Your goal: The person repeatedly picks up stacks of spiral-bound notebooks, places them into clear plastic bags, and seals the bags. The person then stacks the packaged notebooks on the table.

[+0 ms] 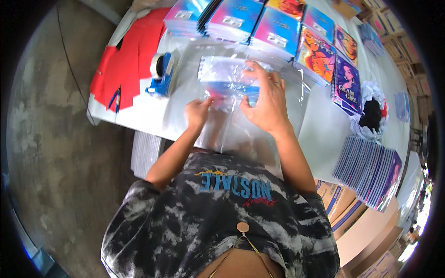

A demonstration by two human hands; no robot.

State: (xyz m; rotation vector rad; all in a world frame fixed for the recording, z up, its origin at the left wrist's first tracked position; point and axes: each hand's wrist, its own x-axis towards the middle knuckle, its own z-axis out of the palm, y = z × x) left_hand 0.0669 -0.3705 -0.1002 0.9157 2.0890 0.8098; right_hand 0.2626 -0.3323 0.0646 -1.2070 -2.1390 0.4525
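Observation:
A bundle wrapped in clear plastic, white on top with blue and pink along its near side, lies on the table in front of me. Its glossy wrap hides what is inside. My left hand is closed in a pinch at the near left edge of the plastic. Over the bundle's right side, my right hand has thumb and fingers spread, with the fingertips at the wrap. More clear plastic film spreads flat beneath the bundle and both hands.
A blue tape dispenser stands left of the bundle. Blue-handled pliers lie by red sheets. Stacks of blue-pink notebooks line the far side, spiral notebooks lie right, and a notebook row sits at the near right edge.

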